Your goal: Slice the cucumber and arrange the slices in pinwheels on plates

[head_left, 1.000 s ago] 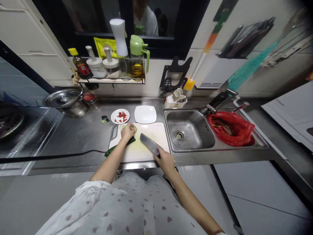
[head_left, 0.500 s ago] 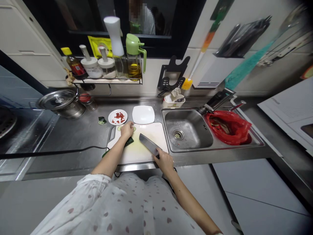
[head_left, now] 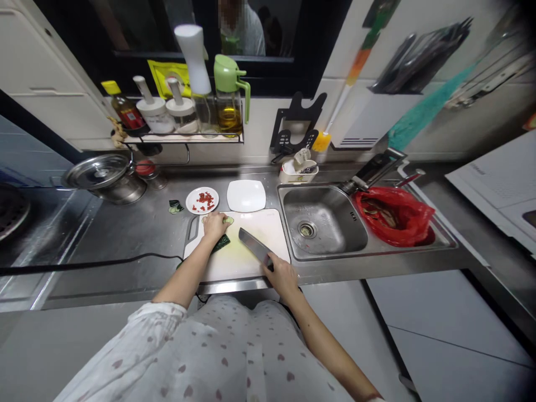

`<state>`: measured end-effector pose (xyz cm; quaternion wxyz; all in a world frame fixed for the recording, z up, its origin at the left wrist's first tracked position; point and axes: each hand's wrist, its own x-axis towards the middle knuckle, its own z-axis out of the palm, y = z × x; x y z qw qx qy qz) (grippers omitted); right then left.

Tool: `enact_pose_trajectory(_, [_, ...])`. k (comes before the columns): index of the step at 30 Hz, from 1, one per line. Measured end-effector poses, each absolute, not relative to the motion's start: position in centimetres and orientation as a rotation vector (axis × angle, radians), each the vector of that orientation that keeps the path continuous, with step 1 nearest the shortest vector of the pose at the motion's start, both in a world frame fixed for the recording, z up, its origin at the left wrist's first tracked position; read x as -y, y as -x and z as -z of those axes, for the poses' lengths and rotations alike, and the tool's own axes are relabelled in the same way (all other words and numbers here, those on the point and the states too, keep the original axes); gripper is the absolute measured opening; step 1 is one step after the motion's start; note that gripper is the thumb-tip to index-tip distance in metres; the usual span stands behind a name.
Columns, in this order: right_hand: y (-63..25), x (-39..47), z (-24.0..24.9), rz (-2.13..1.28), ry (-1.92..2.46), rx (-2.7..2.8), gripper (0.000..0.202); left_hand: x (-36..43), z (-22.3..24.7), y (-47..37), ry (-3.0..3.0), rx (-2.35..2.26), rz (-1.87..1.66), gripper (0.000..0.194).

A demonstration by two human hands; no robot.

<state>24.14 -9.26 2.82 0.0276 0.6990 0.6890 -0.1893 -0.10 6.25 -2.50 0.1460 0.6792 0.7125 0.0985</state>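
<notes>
My right hand (head_left: 282,273) grips a kitchen knife (head_left: 254,245) by its handle, the broad blade pointing away to the left over the white cutting board (head_left: 268,231). At the board's far edge, my left hand (head_left: 214,226) has its fingers closed on a pale green cucumber slice (head_left: 228,220); the hand partly covers another slice beside it. A dark green cucumber piece (head_left: 221,242) lies on the board, partly behind my left wrist. Beyond the board stand a plate of chopped red bits (head_left: 202,201) and a white squarish plate (head_left: 246,195).
To the right is a steel sink (head_left: 322,223), with a red plastic bag (head_left: 396,218) past it. Dark green scraps (head_left: 176,206) lie left of the plates. A lidded pot (head_left: 104,178) stands farther left, near a black cable (head_left: 92,265). Bottles fill a wall rack (head_left: 184,138).
My left hand has shifted slightly toward me and left, its fingers coming down onto the cucumber slice. My right hand and the knife stay almost where they were.
</notes>
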Motion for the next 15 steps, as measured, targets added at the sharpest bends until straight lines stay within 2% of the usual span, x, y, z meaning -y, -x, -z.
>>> enact_pose_trajectory(8, [-24.0,9.1,-3.0,0.622,-2.153,-2.131,0.033,-6.2,2.0,-0.2,-1.927,-2.076,-0.320,0.023])
enact_pose_trajectory(15, [-23.5,8.5,-3.0,0.658,-2.116,-2.094,0.033,-3.3,1.4,1.4,-1.754,-2.101,-0.603,0.022])
